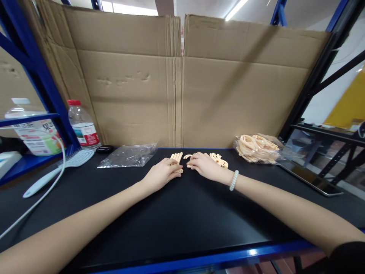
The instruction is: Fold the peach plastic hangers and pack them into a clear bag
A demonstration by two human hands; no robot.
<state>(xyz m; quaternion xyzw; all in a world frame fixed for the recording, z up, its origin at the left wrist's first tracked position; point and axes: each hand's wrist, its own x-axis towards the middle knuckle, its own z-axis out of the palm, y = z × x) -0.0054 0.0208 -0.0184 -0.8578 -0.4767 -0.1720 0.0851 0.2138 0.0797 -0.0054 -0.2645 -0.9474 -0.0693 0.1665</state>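
My left hand [162, 173] lies on the black table [171, 224] with its fingertips on a small row of peach-coloured plastic strips [176, 156]. My right hand [203, 164], with a white bead bracelet on the wrist, rests just to the right and touches a curved peach piece [187, 156]. A little heap of similar peach pieces [219, 160] lies behind my right hand. Whether either hand pinches a piece is hidden by the fingers.
A clear bag full of peach pieces [256, 148] sits at the right, an empty clear bag [128, 156] at the left. A white hairbrush [57, 171], a white cable, two bottles [82, 123] and a blue rack post stand left. Cardboard walls the back; a tablet [310, 179] lies far right.
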